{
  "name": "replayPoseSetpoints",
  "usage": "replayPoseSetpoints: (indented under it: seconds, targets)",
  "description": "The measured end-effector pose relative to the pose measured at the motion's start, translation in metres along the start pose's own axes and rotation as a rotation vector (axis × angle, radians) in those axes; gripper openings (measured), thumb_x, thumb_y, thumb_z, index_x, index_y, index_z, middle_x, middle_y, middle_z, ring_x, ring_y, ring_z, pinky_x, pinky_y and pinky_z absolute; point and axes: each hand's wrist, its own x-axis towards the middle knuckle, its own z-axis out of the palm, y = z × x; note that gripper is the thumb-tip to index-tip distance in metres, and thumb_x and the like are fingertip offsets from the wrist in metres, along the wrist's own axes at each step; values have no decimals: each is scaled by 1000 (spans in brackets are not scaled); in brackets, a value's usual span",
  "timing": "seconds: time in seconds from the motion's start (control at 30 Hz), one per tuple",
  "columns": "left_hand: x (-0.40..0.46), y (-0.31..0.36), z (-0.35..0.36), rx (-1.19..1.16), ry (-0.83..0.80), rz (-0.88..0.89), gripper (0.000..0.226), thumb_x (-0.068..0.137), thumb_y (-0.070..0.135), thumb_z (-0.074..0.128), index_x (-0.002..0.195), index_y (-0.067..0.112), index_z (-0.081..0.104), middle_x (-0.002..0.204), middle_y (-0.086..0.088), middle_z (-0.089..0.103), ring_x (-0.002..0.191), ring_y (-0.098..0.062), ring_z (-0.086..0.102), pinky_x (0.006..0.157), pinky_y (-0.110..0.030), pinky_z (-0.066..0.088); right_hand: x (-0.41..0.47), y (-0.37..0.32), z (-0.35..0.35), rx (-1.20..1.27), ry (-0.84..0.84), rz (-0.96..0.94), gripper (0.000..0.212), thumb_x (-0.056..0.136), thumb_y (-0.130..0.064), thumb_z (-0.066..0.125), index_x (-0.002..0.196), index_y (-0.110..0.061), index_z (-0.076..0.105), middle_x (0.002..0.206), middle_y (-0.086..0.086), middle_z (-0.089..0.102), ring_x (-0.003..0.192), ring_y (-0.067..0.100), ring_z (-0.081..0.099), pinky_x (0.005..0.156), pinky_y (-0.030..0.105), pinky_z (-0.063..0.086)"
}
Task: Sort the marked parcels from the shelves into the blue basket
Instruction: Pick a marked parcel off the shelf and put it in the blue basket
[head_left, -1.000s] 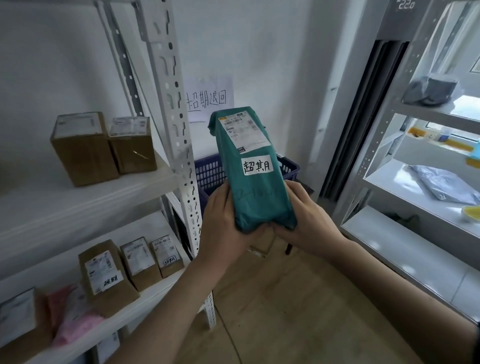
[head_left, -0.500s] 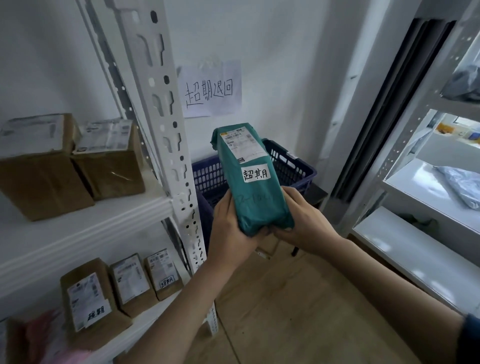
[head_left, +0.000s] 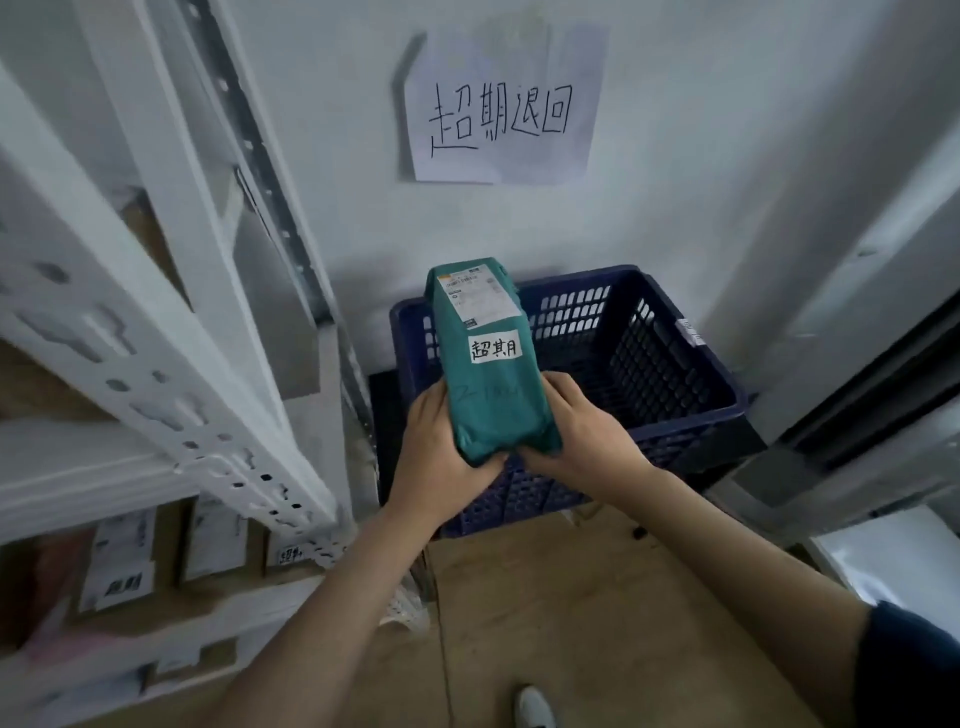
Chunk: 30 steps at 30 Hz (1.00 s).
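I see soft, even daylight, motion blur smearing the shelf (head_left: 156, 364) left of my hands, and wide-angle bending at the edges.

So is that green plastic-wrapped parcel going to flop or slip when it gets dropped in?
The green plastic-wrapped parcel probably stays stiff: it stands upright though both hands grip only its lower end. The smooth film looks slippery. It seems fairly light.
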Motion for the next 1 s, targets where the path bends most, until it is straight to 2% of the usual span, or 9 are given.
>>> replayPoseSetpoints:
  seconds: [0.17,0.3,0.37,0.47,0.57,0.67,0.83,1.0]
  targets:
    - [32,-20,30,100,-23,-72,87,69,52,81,143,20,49,140,3,53,135,-16,46,109,-44,45,45,49,16,28,-112,-108,87,85,-50,69,154,-25,22,142,-5,35,105,19,61,66,39,58]
    - [39,-39,47,255,-94,-81,91,71,64,75,148,25,43,143,4,50,136,-17,46,103,-52,44,66,76,28,31,-219,-160,97,82,-53,72,156,-23,17,145,-5,29,103,17,60,62,29,49]
    - [36,-46,51,289,-123,-100,94,73,67,73,151,26,39,148,4,46,141,-18,40,108,-56,39,71,84,35,110,-267,-152,103,80,-51,75,157,-27,11,147,-8,26,102,18,61,65,31,52]
    - [38,-47,50,411,-224,-158,109,73,81,60,160,28,22,161,4,29,154,-20,15,121,-60,16,77,87,38,256,-326,-126,113,76,-48,78,157,-33,1,148,-12,22,107,17,60,78,40,57]
    - [38,-47,45,513,-293,-168,118,69,93,44,162,30,8,167,2,11,156,-22,-3,119,-68,3,82,86,37,292,-392,-109,116,76,-53,78,156,-34,-3,148,-15,20,110,10,56,82,36,58]
    - [35,-45,48,546,-334,-215,116,71,92,39,163,29,6,169,-1,-5,156,-22,-14,120,-68,-3,87,89,37,345,-425,-97,116,75,-54,80,156,-35,0,145,-16,23,116,5,51,91,31,55]
    - [36,-45,59,566,-374,-231,112,72,90,34,162,28,10,170,-2,-8,156,-23,-14,119,-62,-11,90,97,41,384,-498,-72,120,74,-47,83,156,-34,-4,143,-12,26,116,-1,46,91,13,45]
    - [37,-49,55,615,-450,-216,116,71,98,20,163,29,3,170,-1,-6,156,-20,-11,121,-57,-14,89,104,44,375,-563,-45,125,75,-56,78,156,-34,-14,152,-14,19,127,7,45,102,28,47]
